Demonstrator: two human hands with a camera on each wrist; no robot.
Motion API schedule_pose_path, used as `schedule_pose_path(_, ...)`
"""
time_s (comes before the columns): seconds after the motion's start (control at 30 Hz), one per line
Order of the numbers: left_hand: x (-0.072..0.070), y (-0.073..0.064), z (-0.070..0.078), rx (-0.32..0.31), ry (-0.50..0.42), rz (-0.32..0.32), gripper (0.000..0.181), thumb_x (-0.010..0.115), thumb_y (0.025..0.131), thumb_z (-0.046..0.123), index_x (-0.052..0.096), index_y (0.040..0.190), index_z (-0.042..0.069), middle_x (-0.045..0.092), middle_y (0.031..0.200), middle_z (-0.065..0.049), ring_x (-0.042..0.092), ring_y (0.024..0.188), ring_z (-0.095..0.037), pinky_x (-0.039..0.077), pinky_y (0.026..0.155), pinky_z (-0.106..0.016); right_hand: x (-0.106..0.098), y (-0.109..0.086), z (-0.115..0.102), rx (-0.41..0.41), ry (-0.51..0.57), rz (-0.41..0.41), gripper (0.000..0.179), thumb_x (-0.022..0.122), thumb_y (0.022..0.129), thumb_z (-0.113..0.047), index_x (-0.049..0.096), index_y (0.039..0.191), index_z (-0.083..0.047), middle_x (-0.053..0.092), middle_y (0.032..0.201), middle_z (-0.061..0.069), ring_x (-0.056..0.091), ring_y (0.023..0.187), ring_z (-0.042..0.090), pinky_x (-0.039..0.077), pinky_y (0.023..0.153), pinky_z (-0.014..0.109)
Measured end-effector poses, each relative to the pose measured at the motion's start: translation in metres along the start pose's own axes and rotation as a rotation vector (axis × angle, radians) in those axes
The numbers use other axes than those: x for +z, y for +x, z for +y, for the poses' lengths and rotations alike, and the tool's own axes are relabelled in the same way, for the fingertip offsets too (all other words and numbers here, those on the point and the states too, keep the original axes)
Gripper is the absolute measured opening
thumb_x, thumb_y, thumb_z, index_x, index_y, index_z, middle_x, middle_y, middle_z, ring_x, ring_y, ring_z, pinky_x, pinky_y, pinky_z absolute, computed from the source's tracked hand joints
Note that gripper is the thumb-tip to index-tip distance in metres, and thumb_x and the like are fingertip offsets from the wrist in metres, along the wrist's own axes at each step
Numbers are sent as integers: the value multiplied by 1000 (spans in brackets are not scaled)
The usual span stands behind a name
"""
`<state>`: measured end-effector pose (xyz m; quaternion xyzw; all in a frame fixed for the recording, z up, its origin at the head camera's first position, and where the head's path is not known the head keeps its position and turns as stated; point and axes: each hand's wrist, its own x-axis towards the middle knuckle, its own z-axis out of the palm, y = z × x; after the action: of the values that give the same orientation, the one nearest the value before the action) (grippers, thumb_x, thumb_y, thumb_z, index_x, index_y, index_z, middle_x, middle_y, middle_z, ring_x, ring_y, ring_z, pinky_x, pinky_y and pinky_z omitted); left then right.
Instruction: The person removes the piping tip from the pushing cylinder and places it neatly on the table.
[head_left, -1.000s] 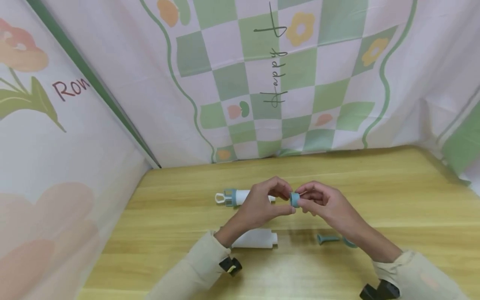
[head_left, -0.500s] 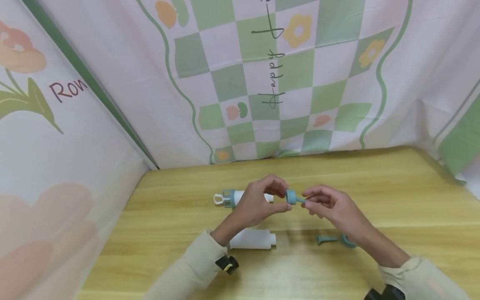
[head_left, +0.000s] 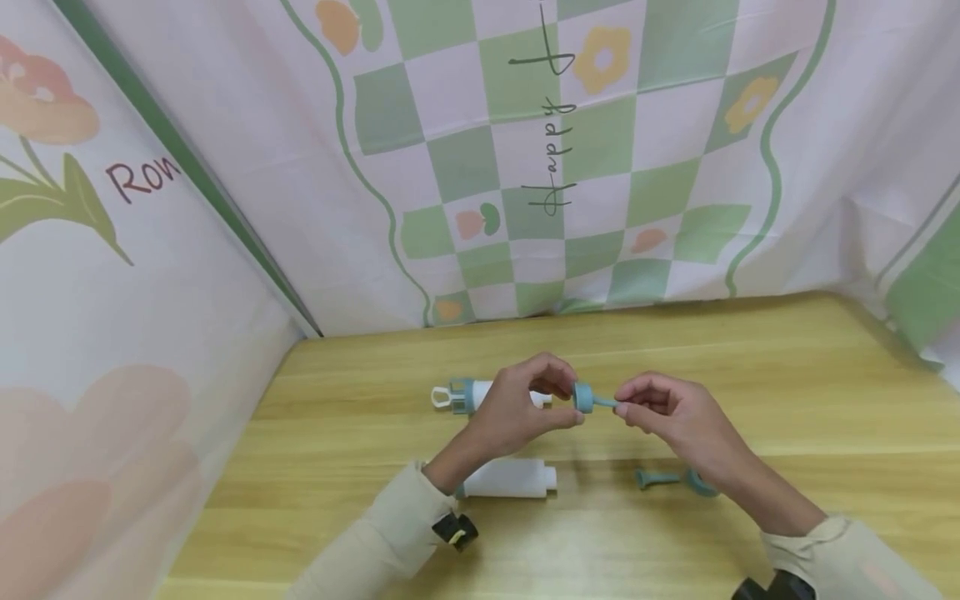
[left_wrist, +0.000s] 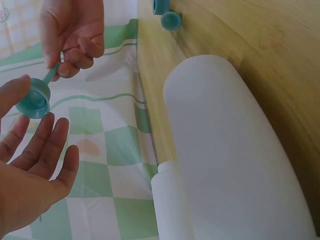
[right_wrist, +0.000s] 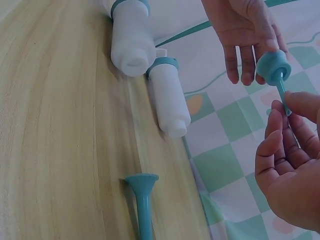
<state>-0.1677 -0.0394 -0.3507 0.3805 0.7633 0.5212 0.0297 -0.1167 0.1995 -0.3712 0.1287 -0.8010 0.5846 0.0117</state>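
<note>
My left hand (head_left: pixel 517 404) pinches a round teal cap (head_left: pixel 582 397) between thumb and fingertips, above the table. A thin teal stem (head_left: pixel 604 402) sticks out of the cap's right side. The far end of that stem is pinched by my right hand (head_left: pixel 686 417), between thumb and index finger. In the left wrist view the cap (left_wrist: pixel 34 100) shows its hollow side, with a smaller teal cup shape inside. The right wrist view has the stem (right_wrist: pixel 281 90) running from the middle of the cap (right_wrist: pixel 272 66) to my right fingertips.
Two white bottle-like tubes lie on the wooden table (head_left: pixel 337 467): a far tube (head_left: pixel 481 392) with a teal collar and white loop, and a near tube (head_left: pixel 513 479). At the right lie a teal flared stem piece (head_left: pixel 658 478) and a teal ring (head_left: pixel 703 485). A printed curtain (head_left: pixel 525 250) hangs behind.
My right hand has moved right, away from the cap, and the stem now shows between the hands. My left hand has shifted slightly left with the cap.
</note>
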Motion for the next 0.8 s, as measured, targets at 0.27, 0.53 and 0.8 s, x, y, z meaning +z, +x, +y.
schedule_pose_path(0.27,0,-2,-1,17,2,5,32,81,83,4,63,109,4,68,99,-6,67,93,-18,55,84,-26,1,1,-2,-5,5,21,14,66,98,-14,65,103,-1,63,84,9,58,70,17,47,57,27)
schedule_pose_path(0.53,2,-3,0,-22,-16,1,32,81,83,4,63,109,4,69,99,-6,66,86,-10,56,78,-25,3,2,-2,-28,18,14,13,66,97,-10,65,104,1,64,86,11,59,71,17,48,59,26)
schedule_pose_path(0.8,4,-4,1,-54,-23,9,30,81,84,5,65,109,4,69,101,-5,66,85,-7,56,77,-25,8,5,-6,-37,23,1,13,67,97,-12,66,103,0,64,85,8,60,71,16,49,59,27)
